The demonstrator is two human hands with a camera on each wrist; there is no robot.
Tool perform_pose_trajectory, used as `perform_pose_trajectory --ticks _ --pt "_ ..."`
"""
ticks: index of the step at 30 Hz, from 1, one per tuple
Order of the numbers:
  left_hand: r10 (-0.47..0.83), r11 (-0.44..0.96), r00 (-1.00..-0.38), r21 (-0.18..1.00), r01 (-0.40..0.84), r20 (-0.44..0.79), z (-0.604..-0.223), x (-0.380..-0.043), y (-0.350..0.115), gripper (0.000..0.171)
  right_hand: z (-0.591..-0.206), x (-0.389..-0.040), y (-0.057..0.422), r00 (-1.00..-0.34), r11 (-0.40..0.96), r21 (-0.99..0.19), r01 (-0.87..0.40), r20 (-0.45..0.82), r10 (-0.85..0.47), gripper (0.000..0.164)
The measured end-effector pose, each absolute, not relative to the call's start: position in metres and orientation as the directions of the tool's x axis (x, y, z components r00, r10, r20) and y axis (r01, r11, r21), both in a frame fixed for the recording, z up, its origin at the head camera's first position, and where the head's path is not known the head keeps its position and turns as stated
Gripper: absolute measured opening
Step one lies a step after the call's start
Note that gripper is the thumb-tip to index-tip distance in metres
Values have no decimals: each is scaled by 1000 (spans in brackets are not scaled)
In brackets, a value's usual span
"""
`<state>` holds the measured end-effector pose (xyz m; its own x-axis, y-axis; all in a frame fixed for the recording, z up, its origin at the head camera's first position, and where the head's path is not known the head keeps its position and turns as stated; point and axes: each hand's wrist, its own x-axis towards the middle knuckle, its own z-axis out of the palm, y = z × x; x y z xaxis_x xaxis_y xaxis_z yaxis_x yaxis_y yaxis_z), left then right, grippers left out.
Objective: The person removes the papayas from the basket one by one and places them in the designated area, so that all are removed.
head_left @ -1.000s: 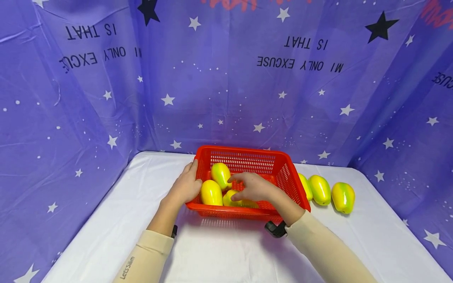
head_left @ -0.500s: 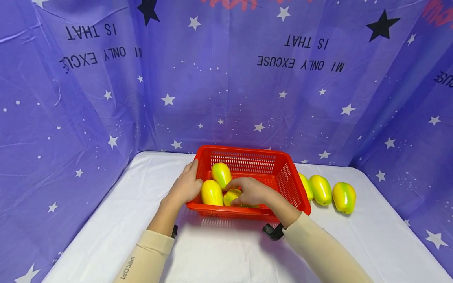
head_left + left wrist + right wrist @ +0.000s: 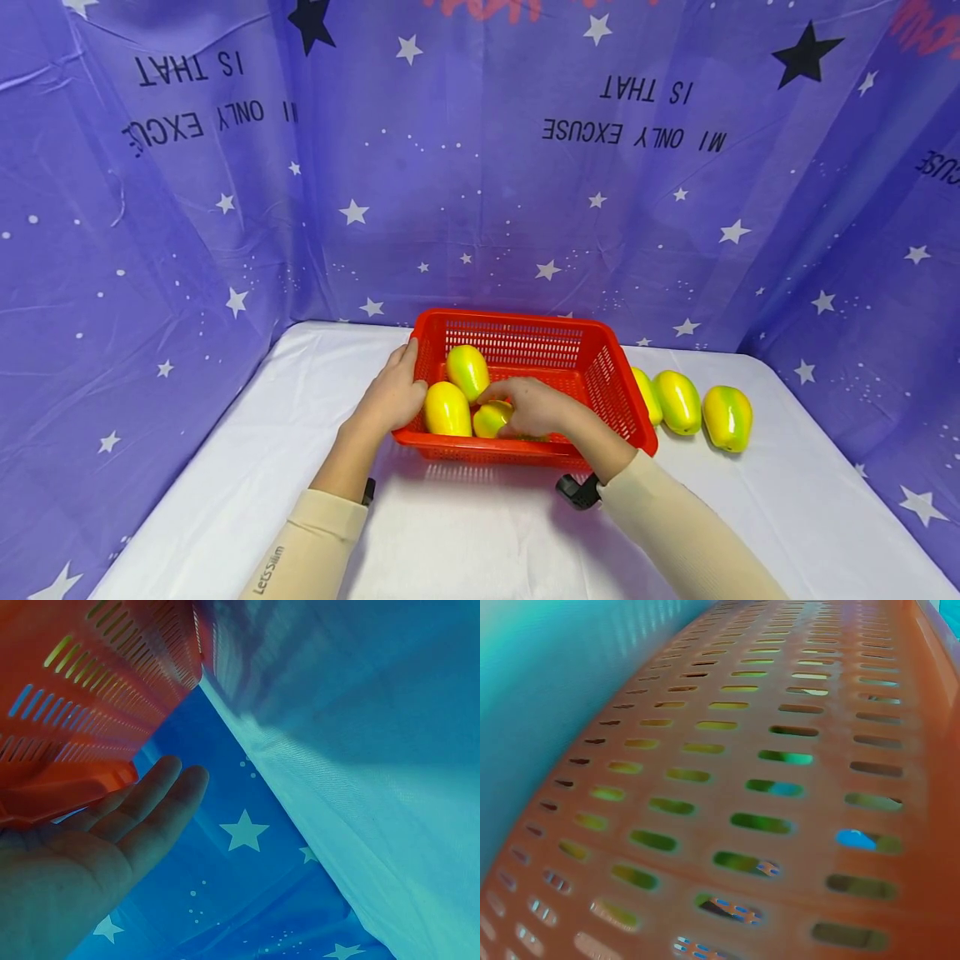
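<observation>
A red slotted plastic basket (image 3: pixel 525 450) sits on the white-covered table. My left hand (image 3: pixel 392 393) grips its left rim, thumb over the inner side and fingers outside; the left wrist view shows those fingers (image 3: pixel 154 814) against the rim. Inside the basket my right hand (image 3: pixel 534 406) holds a yellow-green mango (image 3: pixel 491 418), thumb and fingers curled about it, its right part mostly hidden. Two more mangoes lie beside it at the left end, a front mango (image 3: pixel 447 410) and a back mango (image 3: pixel 467 372). The right wrist view shows only the basket's slotted wall (image 3: pixel 727 765).
Right of the basket, on the white tablecloth (image 3: pixel 465 533), lie a mango (image 3: pixel 647 396) partly hidden by the basket wall, a second mango (image 3: pixel 678 403) close by, and a third mango (image 3: pixel 727 418) farther right. A purple star-printed curtain (image 3: pixel 480 167) surrounds the table.
My right hand has lowered a little and its fingers have come in around the mango in the basket. My left hand stays on the rim; the basket has not visibly moved.
</observation>
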<state>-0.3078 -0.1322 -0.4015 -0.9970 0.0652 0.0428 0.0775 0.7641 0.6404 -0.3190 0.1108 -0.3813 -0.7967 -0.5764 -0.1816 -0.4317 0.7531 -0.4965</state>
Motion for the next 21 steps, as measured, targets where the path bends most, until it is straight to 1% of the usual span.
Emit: perform_pose_trajectory --ticks 13,21 --pt "54 761 -997 644 74 50 -402 -307 -134 77 -377 -318 108 -800 766 -466 -443 -182 -572 51" --pt "63 760 -996 644 89 63 -403 -306 -134 76 -363 -318 109 -839 795 -436 -422 -144 -525 57"
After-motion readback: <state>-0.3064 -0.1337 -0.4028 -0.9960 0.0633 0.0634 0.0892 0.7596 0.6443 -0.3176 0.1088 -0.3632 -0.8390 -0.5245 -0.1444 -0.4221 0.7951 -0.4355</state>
